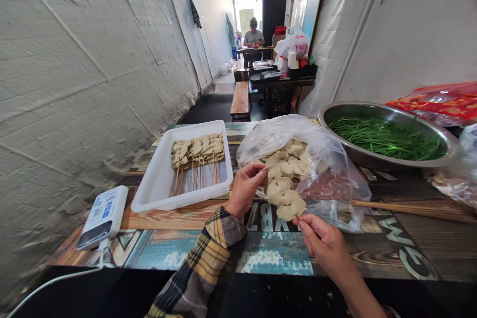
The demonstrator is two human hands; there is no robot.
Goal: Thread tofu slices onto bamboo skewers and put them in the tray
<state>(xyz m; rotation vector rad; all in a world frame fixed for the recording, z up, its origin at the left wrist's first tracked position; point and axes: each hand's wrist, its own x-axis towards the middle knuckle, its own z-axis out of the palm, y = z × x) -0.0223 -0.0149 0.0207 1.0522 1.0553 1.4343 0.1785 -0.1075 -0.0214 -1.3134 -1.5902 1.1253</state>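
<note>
Between my hands is a skewer of thin, pale beige slices (285, 198), held above the table. My left hand (246, 186) pinches the upper end of the threaded slices between thumb and fingers. At the lower end, my right hand (322, 238) is closed on the skewer's stick, which is mostly hidden. Just behind them, a clear plastic bag (328, 159) lies open with a heap of loose slices (296, 159) in it. To the left stands a white tray (156, 186), where several finished-looking skewers (199, 149) lie with their sticks pointing toward me.
A steel bowl of green chives (387, 139) stands at the right. Bare bamboo sticks (413, 208) lie before it. A white power bank (104, 216) with a cable sits at the left table edge. Farther off are a bench (240, 98), another table and a seated person (254, 37).
</note>
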